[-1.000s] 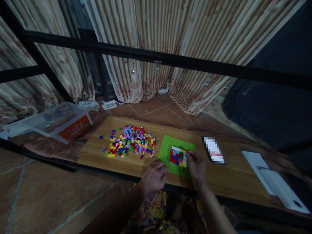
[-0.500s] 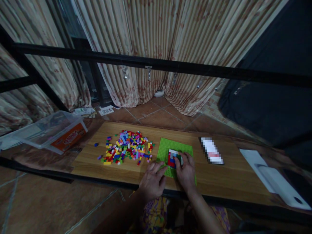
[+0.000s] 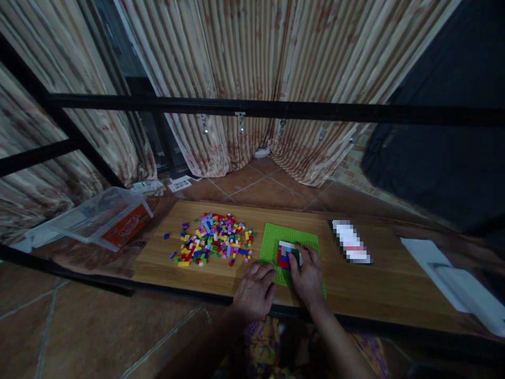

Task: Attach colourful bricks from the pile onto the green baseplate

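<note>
A green studded baseplate (image 3: 290, 231) lies on the wooden table. On its middle sits a small block of red, white and blue toy bricks (image 3: 284, 255). My right hand (image 3: 309, 275) reaches over the block's right side, thumb and fingers closed around it at a dark green brick (image 3: 295, 256); the palm hides part of that side. At the plate's front left corner rests my left hand (image 3: 255, 287), palm down, its fingers laid over the edge and gripping nothing I can see.
Loose bricks (image 3: 215, 239) in many colours are heaped left of the plate. A phone (image 3: 351, 242) with a blurred screen lies to the right, with white objects (image 3: 434, 268) beyond it. A clear plastic box (image 3: 114, 218) stands past the left end. A black metal bar (image 3: 260, 109) crosses ahead.
The camera has turned slightly, shifting the table scene rightward in view. Both hands stay at about the same places on the baseplate, the right one still on the bricks.
</note>
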Action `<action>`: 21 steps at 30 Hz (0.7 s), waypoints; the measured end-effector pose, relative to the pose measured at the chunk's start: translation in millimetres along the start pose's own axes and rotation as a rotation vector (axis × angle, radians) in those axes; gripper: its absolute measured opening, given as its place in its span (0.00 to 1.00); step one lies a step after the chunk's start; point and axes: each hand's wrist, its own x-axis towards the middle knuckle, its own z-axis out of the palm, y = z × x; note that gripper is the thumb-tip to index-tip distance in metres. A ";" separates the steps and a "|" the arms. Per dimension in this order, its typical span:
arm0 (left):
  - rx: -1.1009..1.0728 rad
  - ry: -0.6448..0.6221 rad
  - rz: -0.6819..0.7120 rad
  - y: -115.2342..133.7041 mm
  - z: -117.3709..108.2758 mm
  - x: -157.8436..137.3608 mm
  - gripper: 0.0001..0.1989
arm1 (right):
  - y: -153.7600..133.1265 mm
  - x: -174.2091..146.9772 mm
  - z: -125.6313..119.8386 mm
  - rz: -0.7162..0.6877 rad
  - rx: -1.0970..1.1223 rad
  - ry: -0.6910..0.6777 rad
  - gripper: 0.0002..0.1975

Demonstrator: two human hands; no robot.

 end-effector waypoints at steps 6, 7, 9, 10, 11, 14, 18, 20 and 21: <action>-0.002 -0.002 0.007 0.2 -0.7 -2.9 0.15 | 0.9 -0.8 -0.3 0.005 -0.009 0.003 0.21; -0.003 -0.001 0.005 0.2 -0.7 -3.0 0.15 | 0.9 -0.7 -0.4 0.003 -0.006 0.004 0.21; -0.002 -0.001 0.001 0.5 -0.8 -2.7 0.15 | 1.2 -0.6 -0.4 -0.005 0.001 0.007 0.21; -0.002 -0.001 -0.002 0.6 -0.9 -2.6 0.15 | 1.5 -0.5 -0.3 -0.010 0.002 0.009 0.21; -0.001 -0.002 -0.003 0.6 -1.0 -2.5 0.15 | 1.8 -0.6 0.0 -0.012 0.001 0.011 0.22; 0.004 -0.008 -0.003 0.4 -1.4 -2.4 0.15 | 3.2 -1.1 1.1 -0.015 -0.009 0.017 0.22; 0.003 -0.013 -0.003 0.4 -1.5 -2.9 0.15 | 3.8 -1.6 1.5 -0.023 0.005 0.019 0.22; -0.001 -0.006 -0.002 0.7 -1.1 -3.4 0.15 | 3.4 -1.5 1.0 -0.024 0.015 0.022 0.22; -0.002 -0.003 -0.003 0.8 -0.8 -3.7 0.15 | 3.2 -1.4 0.7 -0.023 0.018 0.023 0.22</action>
